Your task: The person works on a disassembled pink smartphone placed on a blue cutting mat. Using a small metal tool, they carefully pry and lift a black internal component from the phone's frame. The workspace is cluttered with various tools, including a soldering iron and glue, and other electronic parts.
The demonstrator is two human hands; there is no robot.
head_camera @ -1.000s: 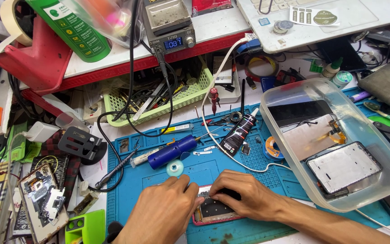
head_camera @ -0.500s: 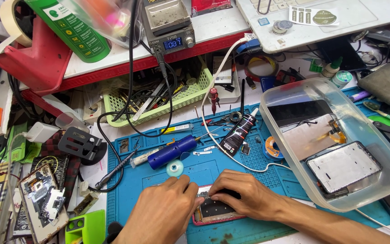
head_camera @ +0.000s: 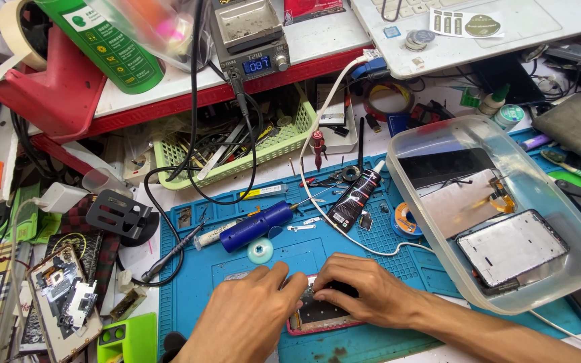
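The opened pink-edged phone [head_camera: 321,314] lies on the blue silicone work mat [head_camera: 384,259], near the mat's front edge — the left hand [head_camera: 253,316] and right hand [head_camera: 364,292] both press curled fingers onto the phone's upper end, with a blue cylindrical tool [head_camera: 257,225] behind it.

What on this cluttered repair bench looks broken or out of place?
The pink-framed phone under both hands, left hand and right hand, lies opened, its insides bare. Another stripped phone frame sits in the clear plastic tub, and loose parts litter the blue work mat.
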